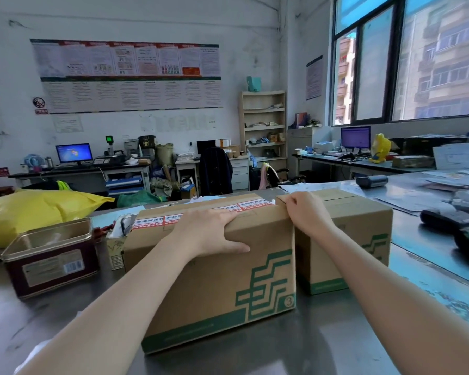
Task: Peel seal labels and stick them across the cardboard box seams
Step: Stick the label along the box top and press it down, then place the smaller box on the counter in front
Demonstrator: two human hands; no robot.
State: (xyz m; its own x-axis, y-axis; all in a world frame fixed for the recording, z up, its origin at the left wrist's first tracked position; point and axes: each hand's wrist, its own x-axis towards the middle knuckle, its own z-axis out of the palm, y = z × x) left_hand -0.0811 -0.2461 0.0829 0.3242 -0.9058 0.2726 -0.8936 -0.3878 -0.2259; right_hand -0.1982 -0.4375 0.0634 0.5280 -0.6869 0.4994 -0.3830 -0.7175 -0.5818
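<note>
On top of the nearer cardboard box (pixel 217 269), at its front upper edge, the left hand (pixel 209 234) lies flat with straight fingers pressing the lid and the thumb stretched along the front face; its grip is released, grasping nothing. Just beyond those fingertips a row of red-and-white seal labels (pixel 238 207) runs along the box's top seam. To the right of it, the right hand (pixel 309 212) rests at the box's right top corner with fingers curled over the edge; whether its grip pinches a label I cannot tell. Directly behind that hand, a second cardboard box (pixel 363 239) stands touching the first one's right side. Left of the left hand sits an open dark-red tin (pixel 52 263), and behind it a yellow bag (pixel 33 209). All of it stands on the grey metal worktop (pixel 336 334).
</note>
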